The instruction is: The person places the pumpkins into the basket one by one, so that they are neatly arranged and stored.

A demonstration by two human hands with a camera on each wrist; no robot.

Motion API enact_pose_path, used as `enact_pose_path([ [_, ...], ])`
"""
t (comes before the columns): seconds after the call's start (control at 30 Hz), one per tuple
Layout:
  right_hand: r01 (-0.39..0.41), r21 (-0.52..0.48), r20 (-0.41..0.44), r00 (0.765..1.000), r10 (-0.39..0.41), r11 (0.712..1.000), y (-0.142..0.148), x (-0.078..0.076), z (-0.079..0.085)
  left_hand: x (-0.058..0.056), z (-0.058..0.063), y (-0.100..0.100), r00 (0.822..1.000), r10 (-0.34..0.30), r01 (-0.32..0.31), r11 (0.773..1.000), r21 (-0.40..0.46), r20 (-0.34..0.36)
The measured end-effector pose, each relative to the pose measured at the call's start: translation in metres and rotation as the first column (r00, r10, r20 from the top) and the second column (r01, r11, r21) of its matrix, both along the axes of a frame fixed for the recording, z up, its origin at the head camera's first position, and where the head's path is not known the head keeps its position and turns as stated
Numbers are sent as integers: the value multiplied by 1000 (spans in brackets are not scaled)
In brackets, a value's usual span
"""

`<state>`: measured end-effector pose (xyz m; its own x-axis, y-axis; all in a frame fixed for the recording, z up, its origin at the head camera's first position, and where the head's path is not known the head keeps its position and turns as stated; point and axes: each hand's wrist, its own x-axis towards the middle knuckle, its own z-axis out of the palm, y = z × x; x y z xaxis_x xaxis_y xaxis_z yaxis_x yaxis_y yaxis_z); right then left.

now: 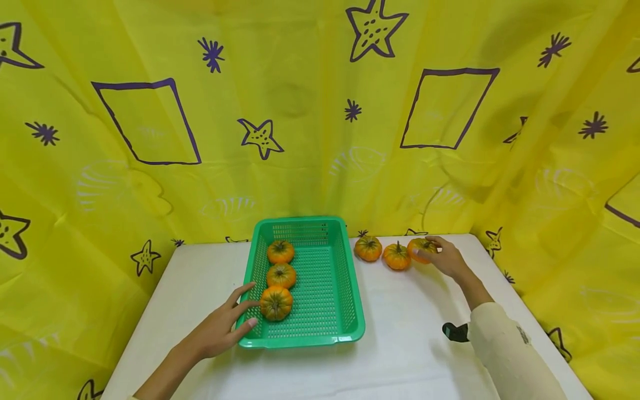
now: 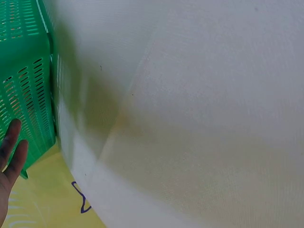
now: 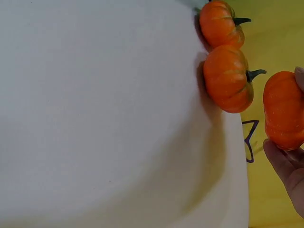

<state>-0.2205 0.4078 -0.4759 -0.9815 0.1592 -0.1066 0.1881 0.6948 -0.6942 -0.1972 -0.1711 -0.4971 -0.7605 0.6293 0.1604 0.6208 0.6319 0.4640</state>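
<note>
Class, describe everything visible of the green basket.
The green basket is rectangular with rounded corners, a smooth rim, slotted walls and a perforated floor; it looks like plastic. It stands upright on the white tabletop, open at the top. Inside, three orange pumpkins rest along its left side. The left hand is at its left rim; whether they touch is unclear.

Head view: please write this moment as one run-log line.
right hand: holds pumpkin | left hand: over left rim of green basket | in basket: three pumpkins | on table: two other pumpkins
</note>
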Motion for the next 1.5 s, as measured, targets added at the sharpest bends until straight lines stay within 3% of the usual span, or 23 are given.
enact_pose_path([
  [0.73,-179,-119,-165,973,158,977,-61,-20,47,0,-1,0,1000,-2,2,1000,0,4],
  [1.3,-269,-149,-226,946,232,952,-100,-35,58,-1,-1,0,1000,-11,11,1000,10,9],
  [1.5,-263,-170,-212,951,225,950,-109,-39,57,-1,-1,-1,1000,-13,13,1000,10,2],
])
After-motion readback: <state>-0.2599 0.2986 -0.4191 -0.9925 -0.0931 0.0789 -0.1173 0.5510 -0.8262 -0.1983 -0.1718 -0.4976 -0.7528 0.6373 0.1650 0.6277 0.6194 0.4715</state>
